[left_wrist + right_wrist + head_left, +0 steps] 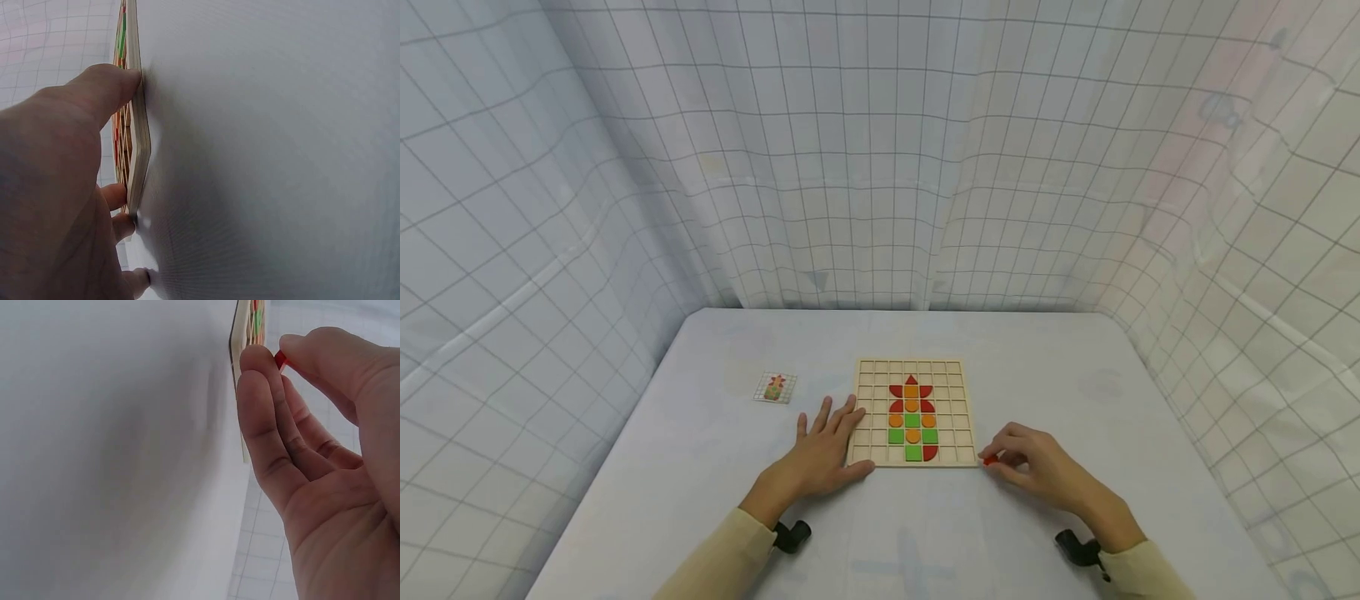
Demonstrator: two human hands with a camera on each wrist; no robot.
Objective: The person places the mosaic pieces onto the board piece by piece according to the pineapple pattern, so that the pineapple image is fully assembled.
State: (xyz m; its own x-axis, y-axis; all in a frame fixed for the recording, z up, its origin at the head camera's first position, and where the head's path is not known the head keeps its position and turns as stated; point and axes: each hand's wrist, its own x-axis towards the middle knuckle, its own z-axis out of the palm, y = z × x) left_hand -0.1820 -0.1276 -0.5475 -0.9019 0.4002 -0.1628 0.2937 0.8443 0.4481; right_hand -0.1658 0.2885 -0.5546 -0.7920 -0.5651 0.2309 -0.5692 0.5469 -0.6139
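A square wooden grid board (955, 425) lies on the table, with red, orange and green flat pieces set in its middle columns. My left hand (823, 454) rests spread at the board's left edge, its thumb and some fingertips touching the rim. By the board's lower right corner my right hand (1037, 467) pinches a small red piece (280, 360) between thumb and fingers. The exact shape of that piece is mostly hidden. In the bottom row, a red quarter-round piece (931, 452) sits beside a green square (913, 453).
A small card (775, 387) printed with a coloured pattern on a grid lies left of the board. White table cloth (1037, 358) surrounds the board. Gridded white curtains (865, 167) hang behind and on both sides.
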